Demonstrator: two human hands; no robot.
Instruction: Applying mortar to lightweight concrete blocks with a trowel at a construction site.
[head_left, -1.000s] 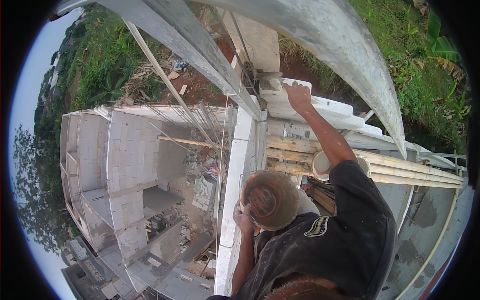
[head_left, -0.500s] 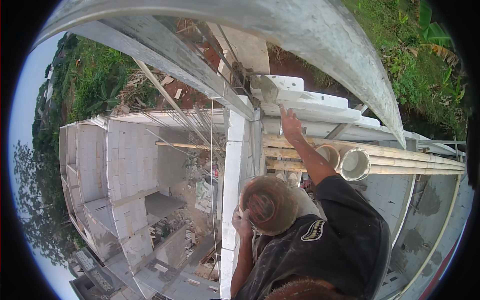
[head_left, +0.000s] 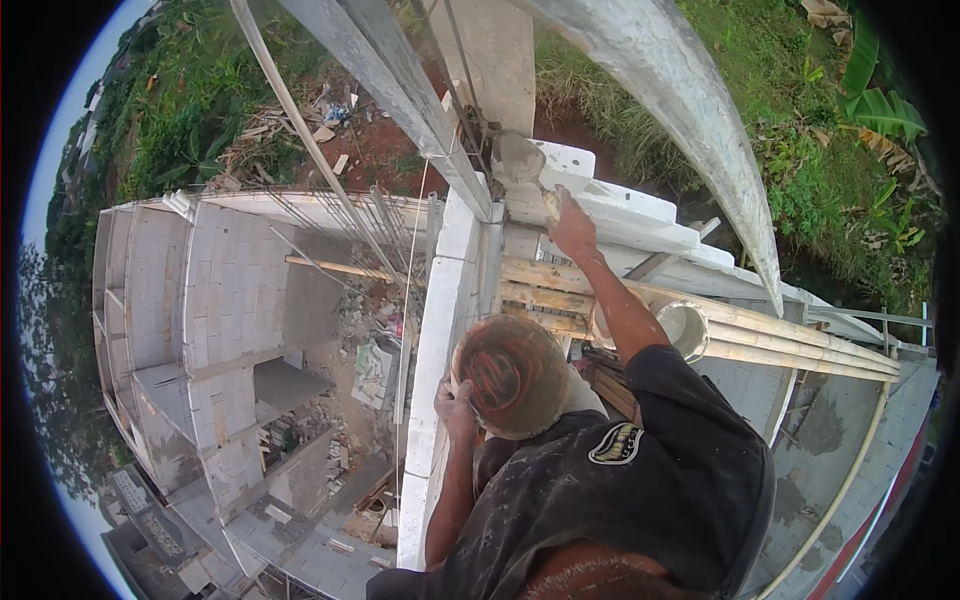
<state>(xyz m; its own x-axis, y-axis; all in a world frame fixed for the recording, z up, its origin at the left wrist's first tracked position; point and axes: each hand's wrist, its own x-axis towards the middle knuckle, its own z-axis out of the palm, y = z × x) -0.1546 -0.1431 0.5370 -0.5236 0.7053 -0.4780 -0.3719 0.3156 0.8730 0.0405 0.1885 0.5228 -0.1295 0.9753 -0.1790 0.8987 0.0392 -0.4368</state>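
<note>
Wall of stepped white blocks [head_left: 635, 203] has slid slightly left on my feed, as has everything round it, so I judge that the head camera turned. Below it, the worn bucket [head_left: 508, 372] is gripped as before: the left hand [head_left: 457, 412] has its fingers hooked at the edge, just beside the upright white wall [head_left: 430, 395]. The right hand [head_left: 573, 232] has changed most. Half a second ago its fingers were spread; now they curl round a small yellowish thing [head_left: 552, 205], just beside the grey mortar patch [head_left: 520, 158] on the wall's end. To me, that puts the work at that patch.

The curved pale beam [head_left: 690, 100] runs out of my view at the top. The right forearm covers part of a spare bucket [head_left: 601, 325]. I cannot see inside the held bucket, nor tell whether the yellowish thing is a handle or has a blade.
</note>
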